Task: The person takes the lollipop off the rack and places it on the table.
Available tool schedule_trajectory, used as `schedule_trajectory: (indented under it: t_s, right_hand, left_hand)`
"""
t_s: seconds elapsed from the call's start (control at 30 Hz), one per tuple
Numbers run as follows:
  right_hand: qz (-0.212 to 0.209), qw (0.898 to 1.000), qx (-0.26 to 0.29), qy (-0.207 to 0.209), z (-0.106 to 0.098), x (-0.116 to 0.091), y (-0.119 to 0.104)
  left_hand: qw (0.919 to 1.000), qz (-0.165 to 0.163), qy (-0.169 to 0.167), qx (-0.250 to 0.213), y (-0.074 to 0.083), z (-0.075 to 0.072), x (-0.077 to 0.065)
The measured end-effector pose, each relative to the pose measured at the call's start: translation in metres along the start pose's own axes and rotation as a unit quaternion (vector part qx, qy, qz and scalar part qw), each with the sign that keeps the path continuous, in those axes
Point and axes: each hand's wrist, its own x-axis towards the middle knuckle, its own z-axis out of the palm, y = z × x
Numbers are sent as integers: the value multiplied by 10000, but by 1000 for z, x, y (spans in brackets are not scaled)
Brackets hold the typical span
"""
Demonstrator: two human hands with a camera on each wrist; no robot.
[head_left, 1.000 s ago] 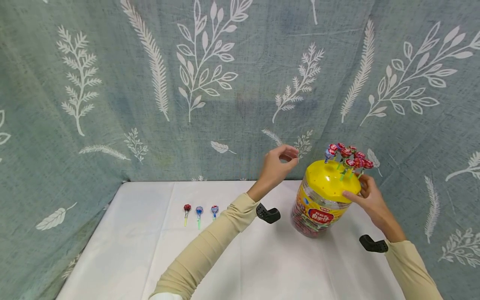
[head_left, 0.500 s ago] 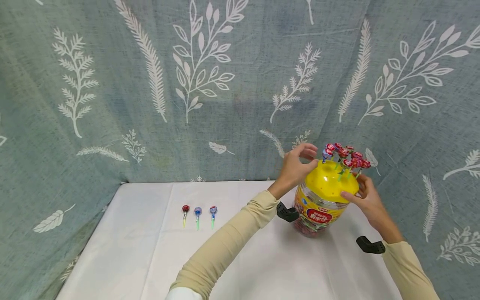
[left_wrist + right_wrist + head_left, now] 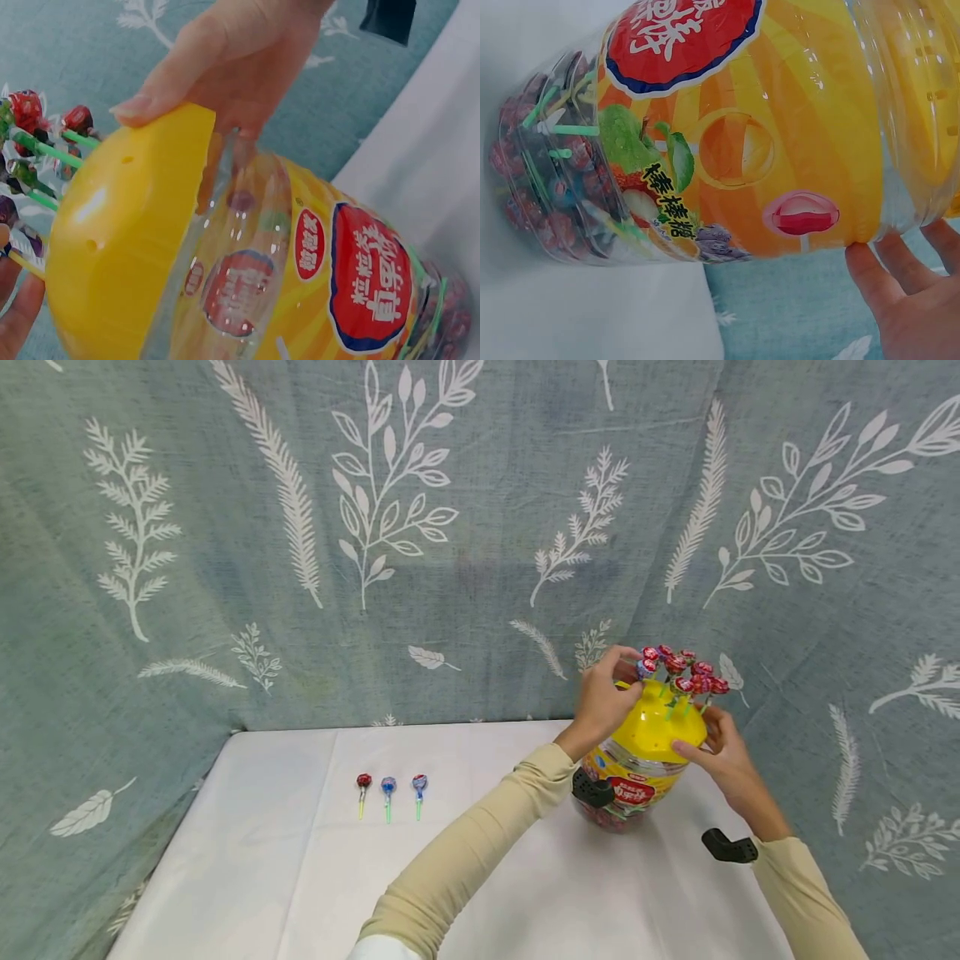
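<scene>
A clear candy jar with a yellow lid stands at the right of the table, slightly tilted. Several wrapped lollipops stick up from the lid. My left hand is at the lid's left side and pinches a purple-wrapped lollipop by its yellow stick. My right hand grips the jar's right side at the lid; its thumb lies on the lid's edge. In the right wrist view, its fingertips touch the jar wall below the lid. More lollipops show inside the jar's bottom.
Three lollipops, one red and two blue, lie in a row on the white tablecloth left of the jar. A grey-green leaf-patterned curtain hangs behind the table and along both sides.
My left hand has moved right from beside the jar, empty, to the lid and now pinches the purple lollipop. The right hand keeps its grip. The head view has shifted slightly.
</scene>
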Motion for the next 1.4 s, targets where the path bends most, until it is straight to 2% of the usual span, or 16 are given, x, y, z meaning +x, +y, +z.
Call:
schedule_trajectory:
  t_s: [0.17, 0.37, 0.57, 0.77, 0.97, 1.0, 1.07, 1.2, 1.3, 1.4]
  right_hand:
    - [-58, 9999, -20, 93, 0, -2, 4]
    - [-59, 10000, 52, 50, 0, 0, 5]
    - [-29, 9998, 209, 42, 0, 0, 4]
    - [33, 9998, 169, 61, -1, 0, 6]
    - [-81, 10000, 10, 10, 1, 2, 8]
    - [-94, 10000, 5, 4, 1, 2, 8]
    - [-114, 9999, 24, -7, 2, 2, 8]
    - [-115, 9999, 73, 2, 2, 2, 8]
    - [-58, 10000, 27, 7, 2, 1, 5]
    - [-8, 10000, 73, 20, 0, -1, 4]
  left_hand:
    - [9999, 134, 41, -64, 10, -1, 1]
    - [9987, 405, 49, -300, 23, -9, 5]
    - [9984, 433, 29, -356, 29, -20, 4]
    - [9987, 408, 98, -302, 29, -32, -4]
    - [9988, 322, 258, -259, 49, -53, -16]
    - [9988, 289, 266, -287, 49, -56, -17]
    - [9987, 260, 304, -329, 38, -56, -18]
    - [9985, 226, 323, -387, 32, -62, -24]
    - [9987, 95, 325, -384, 40, -70, -30]
    - [9986, -4, 372, -379, 37, -73, -35]
